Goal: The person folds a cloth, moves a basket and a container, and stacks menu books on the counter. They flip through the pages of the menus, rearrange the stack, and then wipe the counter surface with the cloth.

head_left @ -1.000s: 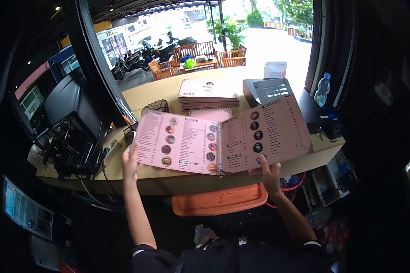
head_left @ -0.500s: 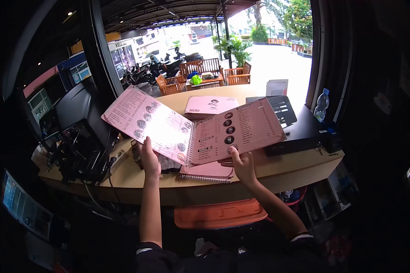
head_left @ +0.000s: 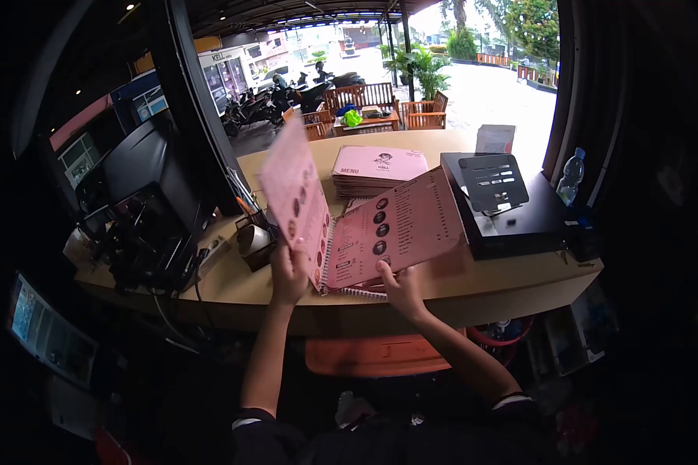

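An open pink spiral-bound menu [head_left: 407, 225] is held in both hands above the counter's front edge. My left hand [head_left: 289, 273] grips the lower part of its left half, which is raised nearly upright and slightly blurred. My right hand [head_left: 400, 285] holds the bottom edge of the right half, thumb on the printed page and fingers hidden beneath. Under the open menu, part of another spiral-bound menu [head_left: 362, 293] shows. Behind it a stack of closed pink menus [head_left: 380, 160] lies on the counter.
Right of the menus sits a black box-shaped device [head_left: 512, 229] with a black slotted stand [head_left: 492, 183] on it. A plastic bottle [head_left: 572, 177] stands beyond. On the left are a monitor [head_left: 141, 174] and a holder with a tape roll [head_left: 253, 239]. An orange lid [head_left: 380, 355] lies below the counter [head_left: 473, 280].
My left hand has swung the menu's left half up and to the right, from lying spread open to nearly upright. The right half has lowered toward the counter. The view has shifted slightly.
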Demonstrator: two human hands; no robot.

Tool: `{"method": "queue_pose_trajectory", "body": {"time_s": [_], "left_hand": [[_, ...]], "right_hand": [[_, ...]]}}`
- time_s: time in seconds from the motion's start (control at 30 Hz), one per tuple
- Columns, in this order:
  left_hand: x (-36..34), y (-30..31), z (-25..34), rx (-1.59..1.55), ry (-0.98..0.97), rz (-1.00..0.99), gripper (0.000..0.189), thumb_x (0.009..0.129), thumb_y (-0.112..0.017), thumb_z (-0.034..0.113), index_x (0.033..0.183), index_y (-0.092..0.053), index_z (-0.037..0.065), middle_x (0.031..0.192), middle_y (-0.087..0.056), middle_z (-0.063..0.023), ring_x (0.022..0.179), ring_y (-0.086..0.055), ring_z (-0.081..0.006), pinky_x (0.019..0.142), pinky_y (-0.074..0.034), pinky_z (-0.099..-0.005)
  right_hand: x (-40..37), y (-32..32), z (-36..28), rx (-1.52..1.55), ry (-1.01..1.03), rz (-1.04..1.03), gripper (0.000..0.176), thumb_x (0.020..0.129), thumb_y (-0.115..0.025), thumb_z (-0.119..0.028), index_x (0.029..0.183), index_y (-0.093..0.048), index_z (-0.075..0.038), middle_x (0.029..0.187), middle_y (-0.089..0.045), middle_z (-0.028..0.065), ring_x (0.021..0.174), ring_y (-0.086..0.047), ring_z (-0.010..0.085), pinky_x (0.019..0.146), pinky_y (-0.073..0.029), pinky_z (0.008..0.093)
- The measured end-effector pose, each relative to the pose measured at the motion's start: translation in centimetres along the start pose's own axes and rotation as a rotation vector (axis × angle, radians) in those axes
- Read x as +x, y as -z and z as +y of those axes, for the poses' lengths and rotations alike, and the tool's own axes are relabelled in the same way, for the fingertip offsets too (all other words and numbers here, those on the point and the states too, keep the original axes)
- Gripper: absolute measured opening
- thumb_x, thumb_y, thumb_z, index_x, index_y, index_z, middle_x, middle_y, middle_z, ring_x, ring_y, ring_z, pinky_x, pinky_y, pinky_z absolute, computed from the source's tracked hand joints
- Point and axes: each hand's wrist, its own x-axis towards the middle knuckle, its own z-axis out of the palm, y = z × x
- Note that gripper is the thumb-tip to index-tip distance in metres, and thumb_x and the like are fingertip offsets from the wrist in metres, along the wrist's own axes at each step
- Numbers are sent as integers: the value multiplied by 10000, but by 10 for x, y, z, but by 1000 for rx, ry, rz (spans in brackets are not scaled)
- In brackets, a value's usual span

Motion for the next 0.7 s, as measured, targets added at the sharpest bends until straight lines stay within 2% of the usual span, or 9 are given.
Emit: {"method": "queue_pose_trajectory", "body": {"time_s": [0.07, 0.13, 0.17, 0.33, 0.43, 0.47, 0.53, 0.63, 0.7], "left_hand": [[-2, -18, 31, 45, -61, -186, 381, 913, -398, 66, 1291, -411, 16, 1117, -557, -223, 998, -576, -285, 847, -435, -349], [-7, -36, 36, -44, -28, -323, 408, 890, -406, 30, 1294, -440, 75, 1249, -490, -198, 1104, -515, -345, 882, -424, -357], [-10, -42, 29, 21, -55, -393, 435, 871, -428, 51, 1304, -426, 83, 1280, -459, -192, 1142, -476, -348, 928, -397, -390], [-18, -57, 15, 127, -75, -596, 425, 861, -490, 167, 1277, -461, 82, 1317, -429, -174, 1237, -385, -332, 1028, -309, -408], [-16, -50, 13, -80, 138, -884, 455, 861, -536, 292, 1239, -491, 43, 1315, -442, -163, 1270, -361, -288, 1048, -285, -362], [-16, -46, 7, -85, 136, -882, 455, 861, -536, 292, 1239, -491, 43, 1315, -442, -163, 1270, -361, -288, 1048, -285, -362], [-18, -40, -11, -17, 242, -599, 421, 834, -575, 261, 1166, -522, 7, 1228, -501, -185, 1195, -438, -305, 998, -348, -360], [-27, -29, -59, 312, 184, -162, 382, 783, -636, 216, 1046, -521, -37, 1006, -521, -189, 960, -523, -320, 873, -420, -397], [-31, -26, -73, 432, 429, -362, 572, 749, -668, 388, 1091, -524, -48, 1064, -535, -212, 1008, -527, -328, 879, -426, -390]], "right_hand": [[-2, -10, 6, -16, -97, -4, 252, 914, -474, -139, 934, -526, 106, 826, -621, 162, 712, -652, 216, 594, -576, 307], [-3, -14, 10, -327, 9, -140, 229, 920, -473, -133, 987, -501, 84, 886, -596, 133, 804, -633, 195, 677, -574, 310], [8, -3, 53, -101, -146, -219, 251, 916, -489, -142, 1036, -502, 78, 974, -585, 135, 853, -611, 176, 712, -566, 316], [-11, 21, 20, 103, -492, -358, 374, 896, -542, -200, 1171, -465, 42, 1050, -578, 147, 873, -630, 211, 728, -556, 324], [-24, 61, 3, 87, -691, -479, 426, 885, -559, -266, 1174, -457, 30, 1069, -571, 171, 872, -633, 243, 708, -550, 330], [-31, 70, -15, -75, -697, -517, 388, 889, -551, -271, 1135, -495, 24, 1013, -597, 164, 838, -638, 228, 677, -548, 314], [-38, 89, -44, -241, -699, -548, 358, 893, -543, -277, 1096, -533, 18, 956, -623, 157, 803, -644, 213, 647, -546, 297], [-35, 120, -64, -404, -420, -186, 283, 892, -546, -290, 848, -584, -13, 689, -611, 61, 621, -603, 152, 512, -478, 248], [-21, 142, -53, -574, -176, 89, 314, 883, -560, -300, 762, -547, -11, 600, -564, 30, 550, -561, 121, 465, -429, 245]]}}
